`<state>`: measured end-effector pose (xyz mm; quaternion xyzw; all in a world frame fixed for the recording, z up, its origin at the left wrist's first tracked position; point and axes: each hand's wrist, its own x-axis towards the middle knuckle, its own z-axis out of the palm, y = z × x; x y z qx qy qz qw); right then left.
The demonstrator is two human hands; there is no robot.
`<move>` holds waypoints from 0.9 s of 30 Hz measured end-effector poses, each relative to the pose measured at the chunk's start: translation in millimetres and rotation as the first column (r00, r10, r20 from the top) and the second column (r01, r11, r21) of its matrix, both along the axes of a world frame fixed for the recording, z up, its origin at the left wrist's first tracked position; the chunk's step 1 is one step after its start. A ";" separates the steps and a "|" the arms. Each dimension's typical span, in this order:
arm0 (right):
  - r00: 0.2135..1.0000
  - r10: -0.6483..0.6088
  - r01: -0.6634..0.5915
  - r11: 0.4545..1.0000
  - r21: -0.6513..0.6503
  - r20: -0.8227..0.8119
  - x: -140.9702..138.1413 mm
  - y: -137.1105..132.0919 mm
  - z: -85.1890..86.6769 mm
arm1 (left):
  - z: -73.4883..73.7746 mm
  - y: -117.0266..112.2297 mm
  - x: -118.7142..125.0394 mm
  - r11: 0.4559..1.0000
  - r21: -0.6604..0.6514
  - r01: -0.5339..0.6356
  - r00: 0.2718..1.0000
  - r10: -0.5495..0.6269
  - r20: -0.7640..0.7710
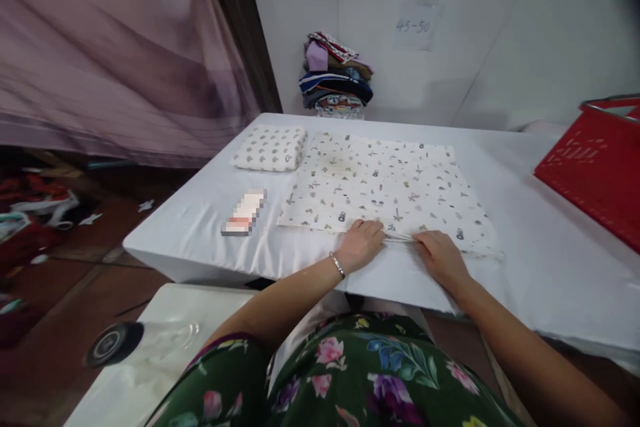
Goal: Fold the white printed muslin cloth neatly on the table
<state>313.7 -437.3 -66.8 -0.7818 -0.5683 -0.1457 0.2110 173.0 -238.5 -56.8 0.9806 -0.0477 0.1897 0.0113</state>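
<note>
Hands (363, 242) pinch the spread cloth (385, 177); folded cloth (273, 149) lies left, red basket (597, 170) right.

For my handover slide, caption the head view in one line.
Left hand and right hand hold the near edge of a printed cloth spread on a white table.

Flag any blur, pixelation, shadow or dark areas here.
Head view: pixelated block beside the spread cloth, detail unreadable; head view: top right corner dark; head view: faint shadow on the wall left of the basket; head view: floor dim; head view: left hand and right hand fairly sharp.
</note>
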 end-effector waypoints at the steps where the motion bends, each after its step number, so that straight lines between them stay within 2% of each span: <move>1: 1.000 -0.002 0.002 1.000 0.009 -0.013 0.2 0.1 0.6 | 0.7 0.3 -1.7 1.000 0.001 -0.008 1.000 0.008 -0.008; 10: 0.992 -0.021 0.027 0.998 0.052 -0.121 1.1 -1.7 -0.1 | 2.9 16.5 -19.4 0.985 0.064 -0.160 0.987 0.161 -0.002; 16: 0.993 -0.010 0.019 0.997 0.069 -0.116 2.4 -2.2 -2.9 | 8.7 33.4 -39.7 0.971 0.032 -0.237 0.970 0.238 -0.038; 23: 0.992 -0.021 0.027 0.999 0.047 -0.122 0.9 0.4 1.9 | 11.0 45.8 -48.0 0.976 -0.084 -0.199 0.980 0.200 0.004; 27: 0.999 0.017 -0.018 1.000 -0.021 -0.032 0.1 0.7 3.3 | 9.3 49.7 -45.6 0.967 -0.135 -0.217 0.974 0.224 0.041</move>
